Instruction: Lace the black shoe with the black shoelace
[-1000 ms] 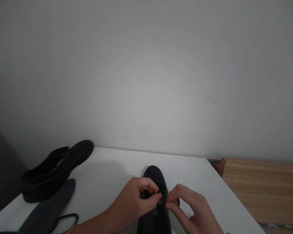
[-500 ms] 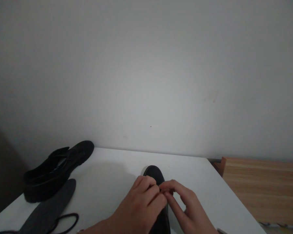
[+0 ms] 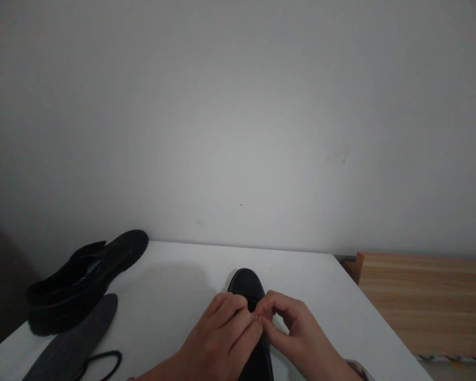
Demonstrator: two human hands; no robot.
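A black shoe (image 3: 246, 283) lies on the white table, its toe pointing toward the wall. My left hand (image 3: 224, 336) rests over the middle of the shoe with its fingers curled down, covering much of the upper. My right hand (image 3: 291, 325) comes in from the right, thumb and forefinger pinched together against the left fingers. What the two hands pinch is hidden or too small to make out. To the left stands a second black shoe (image 3: 87, 280), with a dark grey insole (image 3: 77, 336) lying beside it. A black shoelace (image 3: 109, 353) loops over the insole's near end.
The white table (image 3: 174, 296) ends at the pale wall (image 3: 238, 132) behind. Its right edge slopes down toward me. Past that edge is a wooden panel (image 3: 424, 301).
My right finger and thumb have drawn closer together beside the left fingers, narrowing the gap in the pinch. The view has shifted slightly; the other shoe and insole lie as before.
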